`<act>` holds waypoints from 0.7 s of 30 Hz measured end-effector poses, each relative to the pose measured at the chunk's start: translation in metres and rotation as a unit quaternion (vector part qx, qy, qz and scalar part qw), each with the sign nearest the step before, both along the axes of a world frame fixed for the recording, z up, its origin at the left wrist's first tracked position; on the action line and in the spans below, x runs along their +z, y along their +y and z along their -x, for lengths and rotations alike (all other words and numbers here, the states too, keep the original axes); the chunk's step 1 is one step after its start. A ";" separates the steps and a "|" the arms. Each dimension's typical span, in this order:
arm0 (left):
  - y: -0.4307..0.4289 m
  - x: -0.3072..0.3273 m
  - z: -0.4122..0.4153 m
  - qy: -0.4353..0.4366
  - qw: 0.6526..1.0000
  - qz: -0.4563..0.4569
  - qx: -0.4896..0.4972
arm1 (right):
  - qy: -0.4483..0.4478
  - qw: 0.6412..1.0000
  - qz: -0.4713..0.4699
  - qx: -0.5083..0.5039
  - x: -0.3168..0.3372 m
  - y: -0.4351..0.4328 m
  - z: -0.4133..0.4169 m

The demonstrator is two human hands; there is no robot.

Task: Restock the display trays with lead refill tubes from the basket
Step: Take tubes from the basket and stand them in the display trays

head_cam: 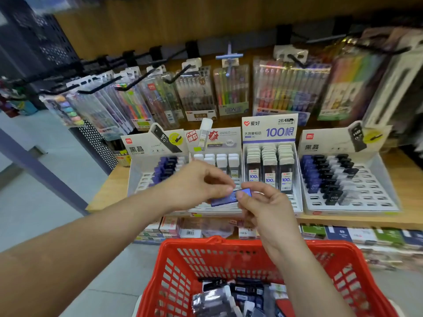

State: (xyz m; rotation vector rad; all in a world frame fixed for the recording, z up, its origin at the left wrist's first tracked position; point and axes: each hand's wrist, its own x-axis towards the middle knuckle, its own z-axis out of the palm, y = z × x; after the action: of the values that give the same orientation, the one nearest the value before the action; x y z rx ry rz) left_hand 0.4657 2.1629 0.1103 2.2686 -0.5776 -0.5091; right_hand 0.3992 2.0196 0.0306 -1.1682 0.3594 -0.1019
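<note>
- I am holding one blue tube between both hands, above the basket and in front of the trays, touching neither.
- My left hand is pinching the tube's left end with curled fingers. My right hand is pinching the other end between thumb and fingertips.
- Step, as I am judging it: one tube is out and being checked before slotting. More tubes are lying loose in the basket.
- The next move is calling for a choice of tray. Blue tubes are standing in both the left tray and the right tray, and both are showing empty slots in front. The tube's label is blurred, so I cannot tell which tray matches.
- Room: the front rows are lying open toward me. Pen packs are hanging above the back, so I am favouring a low approach from the front.
- Edges: the trays are sitting close to the shelf lip, so a hard push could be shifting one forward.
</note>
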 end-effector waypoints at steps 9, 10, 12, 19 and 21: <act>-0.013 0.012 0.048 -0.081 0.996 0.014 0.033 | -0.043 0.991 -0.115 0.044 0.035 -0.014 0.029; -0.017 0.014 0.055 -0.068 0.997 0.026 0.031 | -0.043 0.993 -0.102 0.052 0.036 -0.016 0.033; -0.026 0.015 0.066 -0.067 0.997 0.022 0.012 | -0.042 0.992 -0.098 0.067 0.035 -0.024 0.039; -0.066 0.010 0.070 0.031 0.992 0.107 0.054 | -0.043 0.989 -0.063 0.129 0.027 -0.065 0.053; -0.079 0.002 0.069 0.068 0.985 0.143 0.063 | -0.023 0.992 -0.043 0.121 0.020 -0.079 0.056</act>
State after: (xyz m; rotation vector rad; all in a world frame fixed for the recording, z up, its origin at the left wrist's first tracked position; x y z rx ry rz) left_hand 0.3967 2.0842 0.1126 1.9672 -0.4066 -0.4805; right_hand 0.3434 1.9406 0.0510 -1.1139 0.1773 0.0960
